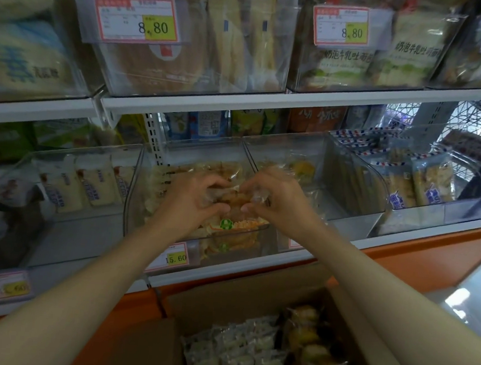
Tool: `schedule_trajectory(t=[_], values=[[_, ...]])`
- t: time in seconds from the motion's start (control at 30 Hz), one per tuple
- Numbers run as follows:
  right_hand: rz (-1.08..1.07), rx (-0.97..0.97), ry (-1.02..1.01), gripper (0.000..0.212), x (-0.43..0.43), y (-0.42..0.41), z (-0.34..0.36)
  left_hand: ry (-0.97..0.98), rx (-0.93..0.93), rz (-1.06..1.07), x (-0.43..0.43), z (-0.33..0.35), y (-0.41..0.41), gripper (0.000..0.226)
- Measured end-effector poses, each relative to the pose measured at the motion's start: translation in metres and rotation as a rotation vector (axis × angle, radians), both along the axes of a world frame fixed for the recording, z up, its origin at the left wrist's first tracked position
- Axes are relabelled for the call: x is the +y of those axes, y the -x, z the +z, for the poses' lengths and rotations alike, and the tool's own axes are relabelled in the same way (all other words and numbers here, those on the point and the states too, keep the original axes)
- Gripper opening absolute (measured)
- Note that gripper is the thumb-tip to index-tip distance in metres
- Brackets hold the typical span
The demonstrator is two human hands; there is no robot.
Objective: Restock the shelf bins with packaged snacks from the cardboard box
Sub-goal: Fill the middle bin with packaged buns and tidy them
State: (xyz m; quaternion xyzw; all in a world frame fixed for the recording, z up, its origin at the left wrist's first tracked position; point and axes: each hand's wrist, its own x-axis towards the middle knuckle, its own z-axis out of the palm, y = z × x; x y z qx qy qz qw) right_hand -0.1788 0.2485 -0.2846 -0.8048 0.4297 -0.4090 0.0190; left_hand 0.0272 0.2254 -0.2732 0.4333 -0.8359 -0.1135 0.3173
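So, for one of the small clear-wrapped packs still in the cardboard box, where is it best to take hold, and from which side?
Probably from above, since the cardboard box is open at the top and its walls block the sides. The small clear-wrapped packs lie packed close together, so pinch one by its raised crimped wrapper edge, or across its short sides, and lift it straight up.

Price tag reading 8.80 hanging at upper left, a second 8.80 tag hanging further right on the same row. Price tag reading 15.60 showing on the lower row; white shelf rail running between rows. Orange base panel lying beneath.
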Motion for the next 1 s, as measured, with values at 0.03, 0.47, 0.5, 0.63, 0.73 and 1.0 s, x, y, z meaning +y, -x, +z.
schedule_trajectory(t=[0.03,0.47,0.5,0.63,0.73,1.0], values=[[0.023,0.02,0.006,0.029,0.0,-0.003,-0.002,-0.037,-0.027,-0.007,0.001,-0.003,-0.003,0.046],[-0.023,-0.012,-0.1,0.035,0.009,0.029,-0.026,-0.125,-0.286,0.016,-0.008,-0.013,0.012,0.028],[-0.027,0.007,-0.101,0.036,0.009,0.028,-0.029,-0.124,-0.323,-0.005,-0.01,-0.013,0.015,0.027],[-0.05,0.045,-0.051,0.026,0.003,0.024,-0.032,-0.134,-0.39,-0.072,-0.016,-0.013,0.017,0.023],[-0.069,0.109,-0.006,0.012,-0.002,0.023,-0.03,-0.145,-0.359,-0.115,-0.015,-0.014,0.012,0.037],[-0.033,0.119,0.03,0.017,0.001,0.028,-0.037,0.1,-0.364,-0.186,0.009,-0.04,0.012,0.033]])
